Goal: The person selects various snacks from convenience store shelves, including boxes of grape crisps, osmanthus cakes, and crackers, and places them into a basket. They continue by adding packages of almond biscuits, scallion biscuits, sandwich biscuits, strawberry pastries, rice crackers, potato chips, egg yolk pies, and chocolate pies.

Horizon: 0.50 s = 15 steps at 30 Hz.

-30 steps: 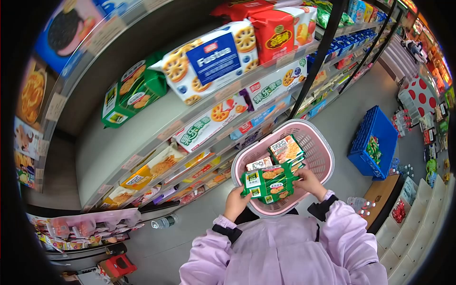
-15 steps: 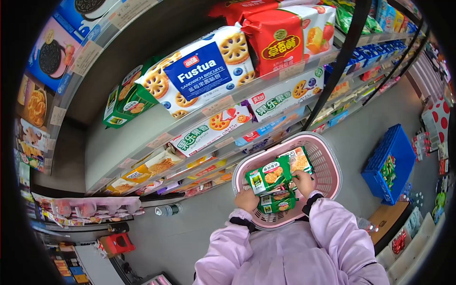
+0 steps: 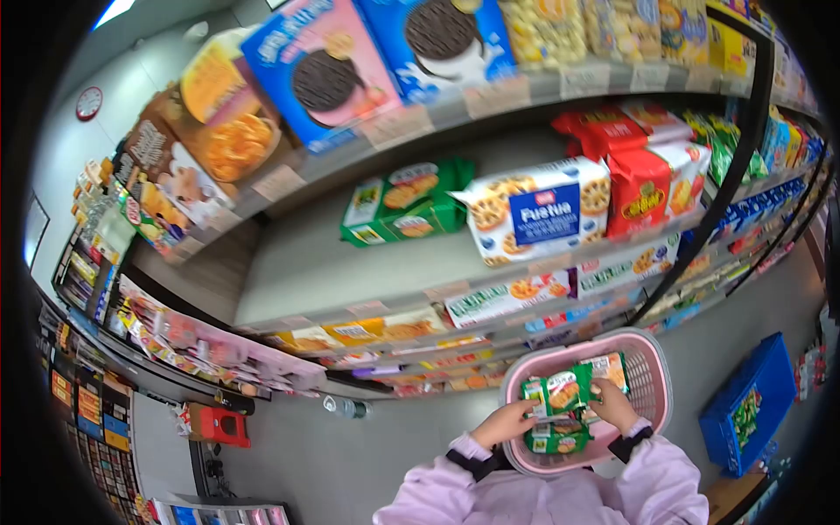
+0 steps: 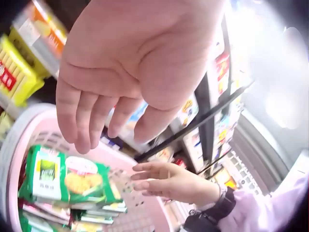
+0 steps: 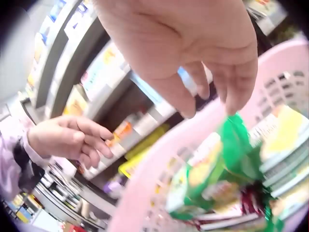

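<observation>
A pink basket (image 3: 663,376) with a slatted wall holds several biscuit packets. On top lies a green biscuit packet (image 3: 560,392) with cookies pictured on it; another green packet (image 3: 557,439) is below it, and a white-and-green one (image 3: 610,372) stands behind. My left hand (image 3: 506,423) is at the top packet's left end; in the left wrist view its fingers hang loosely above the basket. The right hand (image 3: 615,407) is at the other end, fingers relaxed, fingertips right at the crimped green wrapper (image 5: 235,137) in the right wrist view.
Ahead runs a shelf (image 3: 297,271) with a green biscuit packet (image 3: 407,201), a white Fustua packet (image 3: 541,214) and red packets (image 3: 643,188). A blue crate (image 3: 731,420) stands on the floor at right. A bottle (image 3: 346,407) lies on the floor at left.
The view has swung up and left, so the basket appears lower right. The top green packet has settled into the basket, and both hands have loosened from it.
</observation>
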Each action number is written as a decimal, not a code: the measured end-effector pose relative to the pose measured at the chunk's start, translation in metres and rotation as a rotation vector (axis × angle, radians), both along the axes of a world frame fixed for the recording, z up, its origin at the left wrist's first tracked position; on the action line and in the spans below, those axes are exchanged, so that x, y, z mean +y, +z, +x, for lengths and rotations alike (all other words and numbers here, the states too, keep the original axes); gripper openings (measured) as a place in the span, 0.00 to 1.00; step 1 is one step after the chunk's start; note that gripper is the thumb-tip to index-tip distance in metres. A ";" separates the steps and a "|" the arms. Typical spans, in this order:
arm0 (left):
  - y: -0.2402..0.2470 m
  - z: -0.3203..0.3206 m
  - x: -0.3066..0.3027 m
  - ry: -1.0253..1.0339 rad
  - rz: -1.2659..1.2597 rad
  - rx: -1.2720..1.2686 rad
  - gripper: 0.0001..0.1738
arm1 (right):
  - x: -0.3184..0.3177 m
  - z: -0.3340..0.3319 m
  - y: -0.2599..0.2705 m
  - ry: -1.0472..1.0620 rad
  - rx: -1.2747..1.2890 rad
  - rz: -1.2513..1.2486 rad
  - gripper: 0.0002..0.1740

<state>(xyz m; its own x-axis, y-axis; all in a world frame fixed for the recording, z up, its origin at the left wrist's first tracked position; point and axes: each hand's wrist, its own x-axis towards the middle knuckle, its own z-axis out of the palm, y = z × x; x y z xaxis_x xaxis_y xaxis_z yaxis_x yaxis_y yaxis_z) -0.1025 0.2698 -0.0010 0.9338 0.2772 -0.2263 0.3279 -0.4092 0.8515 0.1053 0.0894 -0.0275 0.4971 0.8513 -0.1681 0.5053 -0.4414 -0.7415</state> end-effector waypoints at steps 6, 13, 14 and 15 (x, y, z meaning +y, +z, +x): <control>0.206 -0.059 0.081 0.413 -0.065 -0.496 0.15 | 0.091 -0.051 0.221 0.295 0.355 0.396 0.21; 0.261 -0.048 0.216 0.766 0.219 -0.784 0.29 | 0.224 -0.099 0.285 0.104 -0.021 0.718 0.34; 0.264 -0.043 0.229 0.772 0.183 -0.702 0.32 | 0.238 -0.098 0.284 0.061 -0.133 0.708 0.34; 0.267 -0.038 0.239 0.778 0.149 -0.620 0.36 | 0.253 -0.095 0.281 0.018 -0.245 0.696 0.35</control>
